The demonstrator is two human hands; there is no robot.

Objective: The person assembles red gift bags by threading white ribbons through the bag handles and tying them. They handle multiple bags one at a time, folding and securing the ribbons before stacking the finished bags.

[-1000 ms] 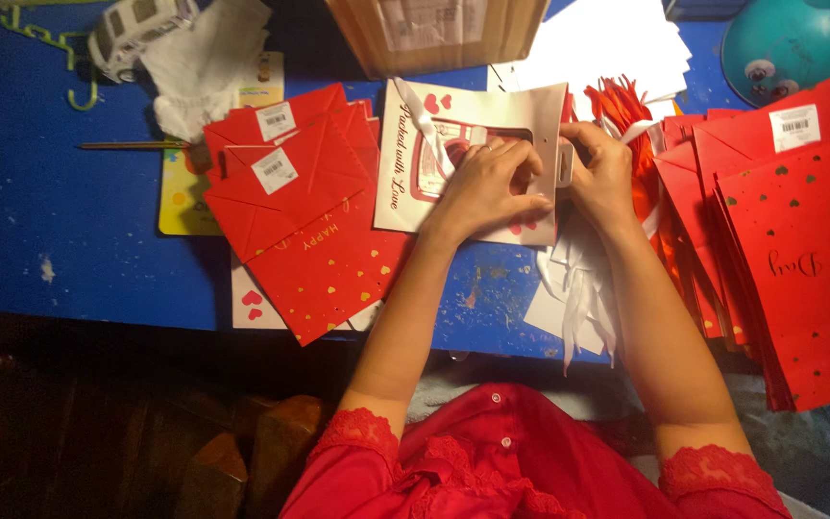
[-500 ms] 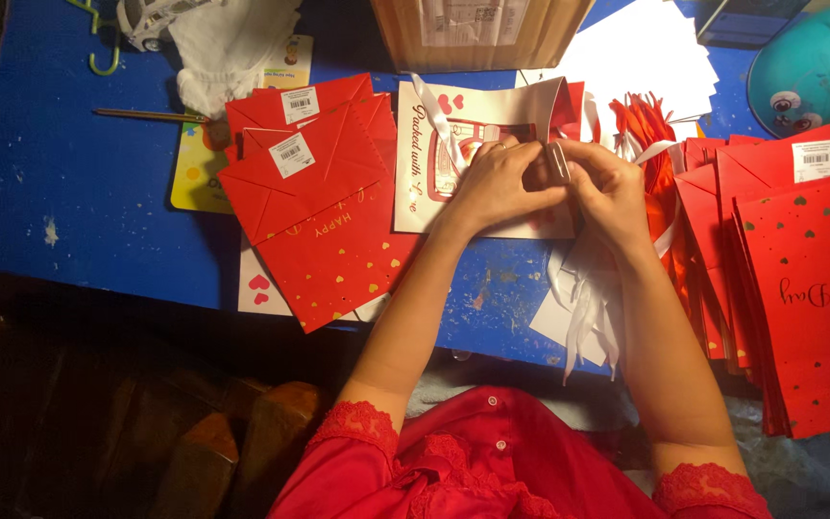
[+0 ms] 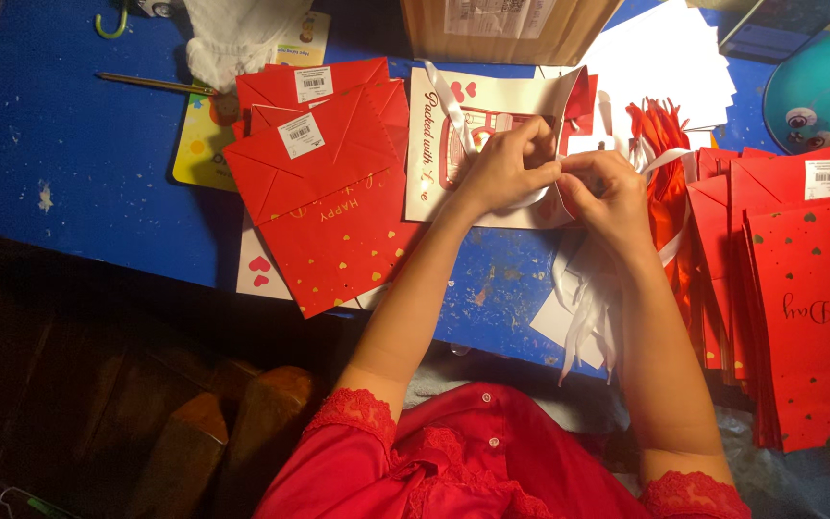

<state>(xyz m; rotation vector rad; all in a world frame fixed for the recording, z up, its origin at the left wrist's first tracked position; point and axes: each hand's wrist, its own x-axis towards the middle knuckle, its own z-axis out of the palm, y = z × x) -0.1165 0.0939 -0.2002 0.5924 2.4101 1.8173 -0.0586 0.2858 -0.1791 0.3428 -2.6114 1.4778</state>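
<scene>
My left hand (image 3: pixel 506 168) and right hand (image 3: pixel 602 192) pinch, fingertips together, a white ribbon (image 3: pixel 451 108) over the white gift bag (image 3: pixel 492 96); ribbon likely limp, slippery, bag light, creasable, so grip near its end.

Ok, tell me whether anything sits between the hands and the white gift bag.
Nothing visible does. Both the left hand and right hand already rest on the white gift bag, fingers pinched at its white ribbon handle.

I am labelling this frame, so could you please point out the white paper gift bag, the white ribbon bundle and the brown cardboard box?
white paper gift bag (image 3: pixel 427 144), head view, left front panel.
white ribbon bundle (image 3: pixel 590 317), head view, hanging strands.
brown cardboard box (image 3: pixel 425 29), head view, left wall.
</scene>
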